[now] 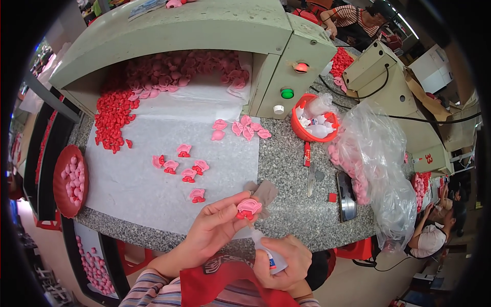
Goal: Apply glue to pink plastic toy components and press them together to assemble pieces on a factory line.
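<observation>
Speckled granite desk (pixel 291 225) carries a white sheet (pixel 138 194), with a heap of small red parts (pixel 113 117) at its left edge and pink cap-shaped parts (pixel 247 129) near its right edge. Several pink-and-red assemblies (pixel 197 195) lie in the sheet's middle. Over its near right corner, the left hand (pixel 212 222) pinches a pink-and-red figurine piece (pixel 249 208), thumb and fingers clamped on it. Beside the desk's near edge, the right hand (pixel 286 263) wraps its grip round a white squeeze bottle (pixel 276 259), nozzle pointing up close below the piece; whether they touch, I cannot tell. Gluing looks to be the step in hand; it calls for a steady pinch and a light, well-aimed squeeze.
</observation>
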The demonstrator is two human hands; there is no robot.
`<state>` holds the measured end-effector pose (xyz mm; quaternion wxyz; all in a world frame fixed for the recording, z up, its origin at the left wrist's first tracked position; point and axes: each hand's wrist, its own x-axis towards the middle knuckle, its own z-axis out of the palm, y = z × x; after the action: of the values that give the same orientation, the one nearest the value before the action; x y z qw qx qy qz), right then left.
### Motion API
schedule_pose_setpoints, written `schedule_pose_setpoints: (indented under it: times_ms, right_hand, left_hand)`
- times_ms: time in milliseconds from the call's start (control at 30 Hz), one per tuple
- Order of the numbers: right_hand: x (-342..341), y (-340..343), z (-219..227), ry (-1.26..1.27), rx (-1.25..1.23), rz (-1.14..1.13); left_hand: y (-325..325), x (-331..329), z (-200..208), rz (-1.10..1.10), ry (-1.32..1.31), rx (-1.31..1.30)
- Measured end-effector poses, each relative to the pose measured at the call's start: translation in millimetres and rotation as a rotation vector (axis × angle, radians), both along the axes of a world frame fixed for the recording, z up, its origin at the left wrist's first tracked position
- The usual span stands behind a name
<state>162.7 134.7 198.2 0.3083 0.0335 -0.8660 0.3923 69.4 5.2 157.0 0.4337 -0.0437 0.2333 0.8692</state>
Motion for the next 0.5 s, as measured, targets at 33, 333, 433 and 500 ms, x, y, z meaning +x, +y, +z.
schedule_pose_setpoints:
  times_ms: [33,333,433,500]
  right_hand:
    - [1,1,-1,-0.004,-0.002,-0.005]
    - [0,-2,-1,0.014,-0.018,0.017]
    - [-10,-7,-5,0.059,-0.018,0.024]
    - [-13,-8,-5,0.093,-0.011,0.024]
  left_hand:
    - [1,1,-1,-0.001,-0.002,0.0]
    - [-3,2,2,0.007,0.02,-0.055]
    - [-9,-6,5,-0.005,0.014,-0.06]
    - [-9,-8,3,-0.013,-0.012,-0.038]
